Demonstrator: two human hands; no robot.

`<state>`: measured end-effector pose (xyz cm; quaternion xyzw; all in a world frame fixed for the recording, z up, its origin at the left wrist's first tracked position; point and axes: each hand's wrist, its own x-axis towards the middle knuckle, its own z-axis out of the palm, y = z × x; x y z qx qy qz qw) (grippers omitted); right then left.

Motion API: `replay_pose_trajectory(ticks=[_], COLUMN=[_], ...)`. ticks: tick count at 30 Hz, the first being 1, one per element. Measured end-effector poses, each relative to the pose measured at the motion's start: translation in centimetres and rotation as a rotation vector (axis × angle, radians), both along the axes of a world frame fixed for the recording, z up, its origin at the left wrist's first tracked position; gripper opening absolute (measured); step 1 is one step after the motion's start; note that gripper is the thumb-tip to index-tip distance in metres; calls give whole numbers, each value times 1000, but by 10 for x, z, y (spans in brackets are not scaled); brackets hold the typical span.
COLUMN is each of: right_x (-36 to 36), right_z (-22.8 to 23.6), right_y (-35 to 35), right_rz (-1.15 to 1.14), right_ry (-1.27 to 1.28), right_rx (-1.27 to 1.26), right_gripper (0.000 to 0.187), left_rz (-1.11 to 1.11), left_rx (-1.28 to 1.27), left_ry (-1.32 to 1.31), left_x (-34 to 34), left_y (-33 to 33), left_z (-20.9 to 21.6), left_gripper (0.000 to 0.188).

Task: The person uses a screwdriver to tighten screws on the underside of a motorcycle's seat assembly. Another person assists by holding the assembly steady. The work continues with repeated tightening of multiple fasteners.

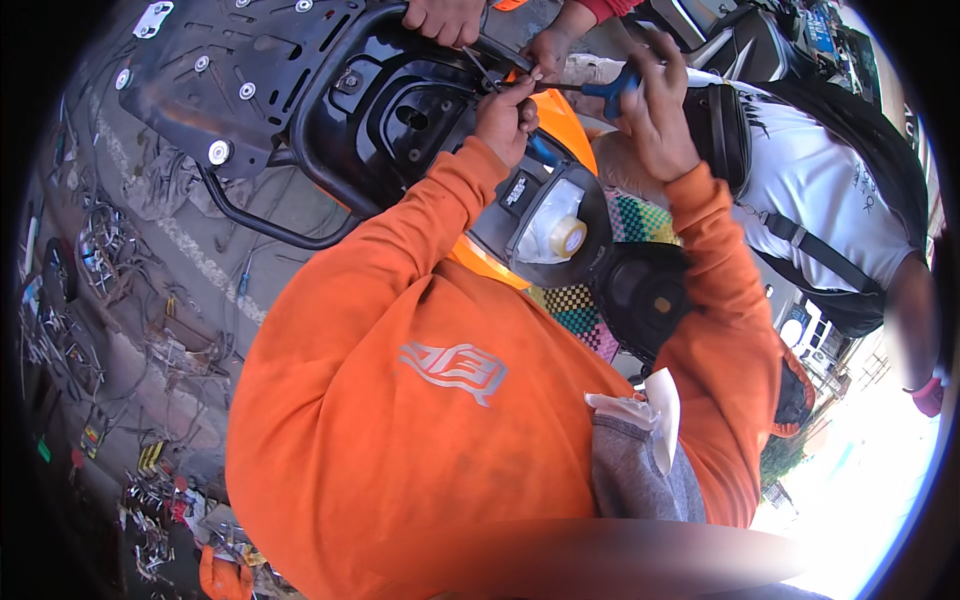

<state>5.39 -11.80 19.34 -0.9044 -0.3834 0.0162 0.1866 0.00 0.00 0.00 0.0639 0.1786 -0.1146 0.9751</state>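
The person's orange sleeves (420,400) fill most of the view and hide much of the scooter body (400,110) below them. The left hand (508,115), at about twelve o'clock, is closed with fingertips pinched on something thin and metallic at the edge of the black under-seat panel; what it pinches is too small to name. The right hand (655,110), at one o'clock, is wrapped around the blue handle of a screwdriver (600,88), whose dark shaft runs toward the left hand; its tip is hidden behind those fingers. Two other hands (445,18) belonging to another person come in from the top edge and rest on the scooter's black grab rail (330,75); their arms are cut off by the frame. A roll of tape (568,237) lies in a grey compartment just below the left wrist. A second person in a white shirt (810,180) with black straps stands at three o'clock, partly cut by the rim. On the ground at nine o'clock, scattered tools and wire (100,250) are too small to make out. The lower edge is blurred.
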Motion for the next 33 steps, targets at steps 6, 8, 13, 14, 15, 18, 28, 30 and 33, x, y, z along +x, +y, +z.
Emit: replay_pose_trajectory(ticks=[6, 8, 13, 14, 15, 18, 28, 30, 33], right_x=[1, 19, 28, 32, 33, 20, 29, 30, 31], right_z=[-14, -5, 22, 31, 37, 30, 18, 19, 23], right_y=[15, 14, 29, 35, 40, 52, 48, 49, 49], right_rz=[-373, -371, 176, 333, 487, 716, 278, 303, 432], right_ry=[885, 980, 692, 495, 286, -28, 305, 305, 265], right_rx=[552, 428, -39, -295, -545, -750, -332, -383, -411], right_gripper=[37, 33, 27, 25, 22, 18, 29, 28, 30], left_rz=[29, 32, 29, 28, 43, 68, 76, 74, 76], left_rx=[-49, -89, -121, -132, -163, -203, -290, -268, -228], left_ry=[-25, -37, -20, -22, 31, 88, 13, 32, 39], left_x=[-1, -1, -2, -3, -2, -2, 3, 3, 3], left_y=[2, 1, 3, 3, 2, 2, 0, -1, -3], left_z=[-1, 0, 4, 4, 5, 3, -4, -3, -3], left_gripper=[9, 10, 10, 10, 11, 14, 7, 6, 5])
